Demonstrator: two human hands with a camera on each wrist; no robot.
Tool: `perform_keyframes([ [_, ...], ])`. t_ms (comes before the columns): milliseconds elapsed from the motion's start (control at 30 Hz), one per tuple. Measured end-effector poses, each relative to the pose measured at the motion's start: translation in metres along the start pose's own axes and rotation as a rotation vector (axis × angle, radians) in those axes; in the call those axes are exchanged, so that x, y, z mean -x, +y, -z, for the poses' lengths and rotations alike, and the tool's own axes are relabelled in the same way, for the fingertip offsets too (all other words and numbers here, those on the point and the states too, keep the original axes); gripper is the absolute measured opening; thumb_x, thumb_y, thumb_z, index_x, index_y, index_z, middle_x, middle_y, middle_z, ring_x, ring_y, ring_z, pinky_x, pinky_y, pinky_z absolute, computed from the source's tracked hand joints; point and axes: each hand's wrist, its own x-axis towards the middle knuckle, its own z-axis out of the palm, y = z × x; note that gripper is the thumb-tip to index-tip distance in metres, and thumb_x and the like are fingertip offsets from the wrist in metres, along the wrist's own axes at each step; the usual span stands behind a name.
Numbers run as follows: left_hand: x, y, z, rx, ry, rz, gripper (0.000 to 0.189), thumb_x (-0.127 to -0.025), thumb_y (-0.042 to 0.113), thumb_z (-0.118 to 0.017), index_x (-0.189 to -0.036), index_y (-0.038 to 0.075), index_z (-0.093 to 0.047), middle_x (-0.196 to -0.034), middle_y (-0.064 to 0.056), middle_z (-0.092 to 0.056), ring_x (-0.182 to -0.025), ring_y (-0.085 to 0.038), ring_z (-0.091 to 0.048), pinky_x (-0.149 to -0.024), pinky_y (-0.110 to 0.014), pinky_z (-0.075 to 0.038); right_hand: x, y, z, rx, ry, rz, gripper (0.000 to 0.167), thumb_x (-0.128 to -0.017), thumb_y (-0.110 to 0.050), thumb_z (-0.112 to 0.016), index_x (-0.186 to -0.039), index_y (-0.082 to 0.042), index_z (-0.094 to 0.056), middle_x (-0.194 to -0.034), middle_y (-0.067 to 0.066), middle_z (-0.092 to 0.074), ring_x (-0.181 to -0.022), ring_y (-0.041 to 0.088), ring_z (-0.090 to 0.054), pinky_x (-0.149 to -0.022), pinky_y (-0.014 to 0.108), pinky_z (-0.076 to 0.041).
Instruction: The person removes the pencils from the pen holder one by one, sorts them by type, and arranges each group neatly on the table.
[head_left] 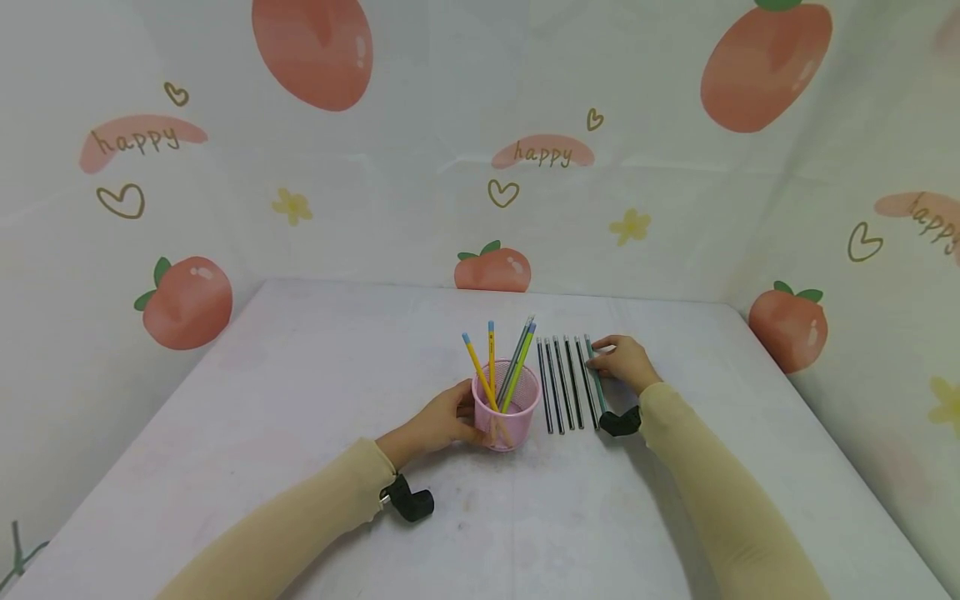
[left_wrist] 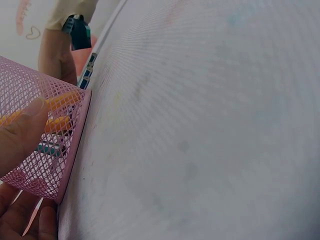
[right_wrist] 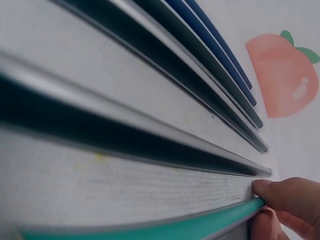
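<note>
A pink mesh pencil cup (head_left: 517, 432) stands upright near the middle of the table. My left hand (head_left: 441, 419) holds it from the left side, thumb and fingers around its wall. Inside lean yellow pencils (head_left: 477, 367), a lime green pencil (head_left: 521, 365) and grey-green ones. To the right of the cup lies a row of several dark pencils (head_left: 568, 383), side by side. At the row's right end my right hand (head_left: 626, 364) pinches a teal pencil (right_wrist: 200, 223) near its far end, between thumb and fingers. The right wrist view shows this pencil lying nearest to the camera.
A white cloth (head_left: 330, 367) covers the table. Behind it and at both sides rise white sheets printed with peaches (head_left: 492, 269). Each wrist carries a small black camera, one (head_left: 408, 500) at the left and one (head_left: 620, 422) beside the pencils' near ends.
</note>
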Motion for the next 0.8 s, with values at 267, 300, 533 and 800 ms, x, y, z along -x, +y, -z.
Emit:
perform_keyframes([
  [267, 0.0, -0.0004, 0.0006, 0.005, -0.005, -0.004, 0.085, -0.071, 0.003, -0.08, -0.144, 0.002, -0.036, -0.136, -0.016, -0.054, -0.126, -0.03, -0.052, -0.108, -0.043, -0.042, -0.0033, 0.0043, -0.0008, -0.001, 0.006, 0.003, 0.049, -0.088, -0.014, -0.07, -0.131, 0.002, -0.054, -0.123, 0.026, -0.06, -0.074, 0.006, -0.064, -0.074, 0.024, -0.057],
  [300, 0.0002, -0.0004, 0.0007, 0.004, -0.006, -0.005, 0.085, -0.072, 0.003, -0.08, -0.144, 0.002, -0.036, -0.136, -0.017, -0.054, -0.127, -0.031, -0.052, -0.108, -0.044, -0.042, -0.0036, 0.0046, -0.0005, 0.001, 0.008, 0.0, 0.049, -0.088, -0.015, -0.071, -0.131, 0.001, -0.054, -0.123, 0.025, -0.06, -0.074, 0.006, -0.064, -0.073, 0.023, -0.056],
  [533, 0.0012, 0.0009, 0.0003, -0.003, 0.003, 0.014, 0.086, -0.072, 0.004, -0.081, -0.145, 0.005, -0.036, -0.139, -0.014, -0.052, -0.13, -0.03, -0.05, -0.11, -0.045, -0.04, -0.0029, 0.0051, 0.0013, -0.009, 0.011, 0.001, 0.05, -0.087, -0.017, -0.071, -0.131, 0.001, -0.054, -0.124, 0.026, -0.06, -0.076, 0.007, -0.064, -0.074, 0.023, -0.056],
  [800, 0.0024, 0.0021, -0.0003, -0.003, 0.008, 0.016, 0.086, -0.072, 0.004, -0.081, -0.145, 0.005, -0.036, -0.138, -0.014, -0.053, -0.129, -0.03, -0.05, -0.11, -0.045, -0.04, -0.0004, 0.0059, 0.0012, -0.054, 0.019, 0.015, 0.051, -0.087, -0.015, -0.07, -0.131, 0.004, -0.053, -0.124, 0.028, -0.06, -0.072, 0.004, -0.065, -0.073, 0.021, -0.056],
])
